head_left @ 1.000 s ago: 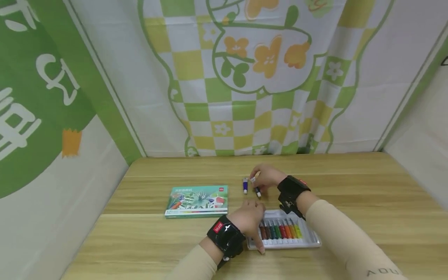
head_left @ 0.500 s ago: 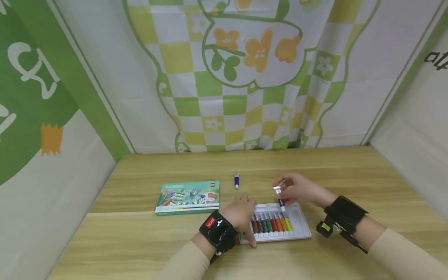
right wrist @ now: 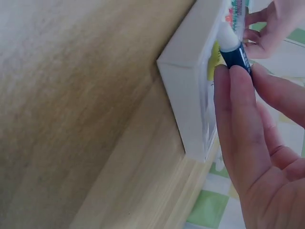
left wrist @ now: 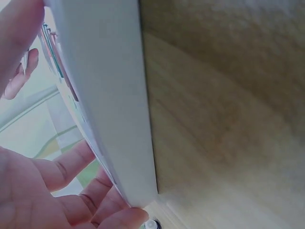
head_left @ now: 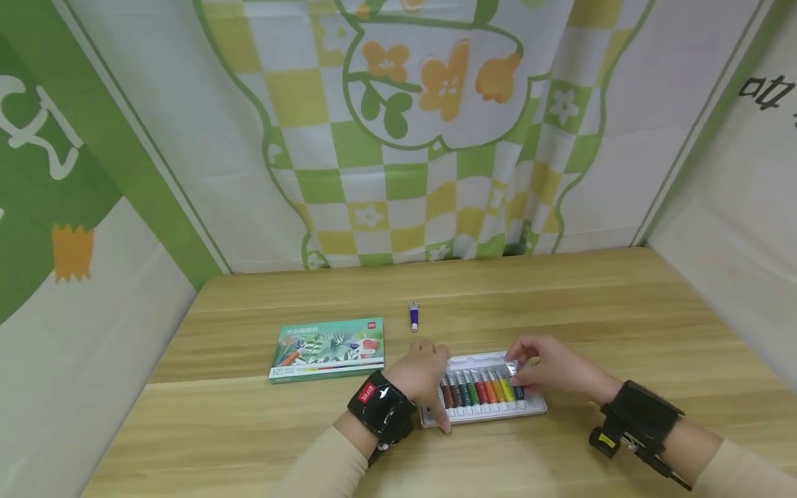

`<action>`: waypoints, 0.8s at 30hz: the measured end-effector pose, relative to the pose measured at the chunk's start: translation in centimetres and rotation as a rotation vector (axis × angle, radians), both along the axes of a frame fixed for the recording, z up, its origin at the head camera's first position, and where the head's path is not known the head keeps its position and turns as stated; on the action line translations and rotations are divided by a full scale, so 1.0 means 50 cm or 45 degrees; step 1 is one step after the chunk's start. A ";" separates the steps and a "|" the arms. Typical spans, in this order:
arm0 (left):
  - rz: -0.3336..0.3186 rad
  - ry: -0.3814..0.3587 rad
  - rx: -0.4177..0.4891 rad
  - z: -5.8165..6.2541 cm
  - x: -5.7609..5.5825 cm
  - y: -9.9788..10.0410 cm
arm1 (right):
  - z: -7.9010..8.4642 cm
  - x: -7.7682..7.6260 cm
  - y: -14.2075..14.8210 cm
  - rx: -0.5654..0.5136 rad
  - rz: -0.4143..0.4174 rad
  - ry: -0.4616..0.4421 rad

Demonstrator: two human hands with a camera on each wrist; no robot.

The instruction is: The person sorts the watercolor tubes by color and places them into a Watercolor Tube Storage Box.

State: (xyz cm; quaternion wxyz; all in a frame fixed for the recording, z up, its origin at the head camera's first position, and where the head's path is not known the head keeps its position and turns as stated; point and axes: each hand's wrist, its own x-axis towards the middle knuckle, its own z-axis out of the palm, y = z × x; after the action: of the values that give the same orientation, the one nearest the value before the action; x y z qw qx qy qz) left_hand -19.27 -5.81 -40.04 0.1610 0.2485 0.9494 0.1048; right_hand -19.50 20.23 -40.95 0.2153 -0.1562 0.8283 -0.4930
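A white tray (head_left: 479, 418) holds a row of small paint tubes (head_left: 481, 391) in brown, green, red, orange, yellow and other colours. My left hand (head_left: 420, 377) grips the tray's left end, thumb on the near edge and fingers at the far edge; the left wrist view shows fingers against the tray wall (left wrist: 107, 100). Over the tray's right part, my right hand (head_left: 557, 366) pinches a dark blue paint tube (right wrist: 237, 58) between thumb and fingers, white cap toward me. It lies beside the yellow tube; whether it touches the tray floor I cannot tell.
Behind the tray a purple-blue paint tube (head_left: 414, 317) lies on the wooden table (head_left: 249, 443). To the left lies a flat green illustrated box (head_left: 327, 350). A checked, flowered curtain (head_left: 405, 180) hangs along the table's back edge.
My right hand has picked the dark tube up from the table behind the tray and brought it right and down to the tray's right side. The left hand stays on the tray.
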 end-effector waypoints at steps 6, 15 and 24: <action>-0.015 0.010 0.008 0.003 0.001 -0.003 | -0.004 -0.001 -0.007 0.089 0.029 0.127; -0.003 0.008 0.010 -0.003 -0.003 -0.003 | -0.007 0.001 -0.008 0.255 0.026 0.263; 0.015 -0.015 0.013 0.003 -0.002 -0.003 | 0.009 0.013 -0.005 0.429 0.031 0.324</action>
State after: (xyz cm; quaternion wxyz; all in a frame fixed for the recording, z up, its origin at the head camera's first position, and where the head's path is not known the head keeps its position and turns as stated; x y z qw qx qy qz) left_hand -19.35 -5.94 -39.87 0.1649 0.2432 0.9493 0.1120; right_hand -18.82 19.98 -40.48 0.1380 -0.1890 0.9177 -0.3211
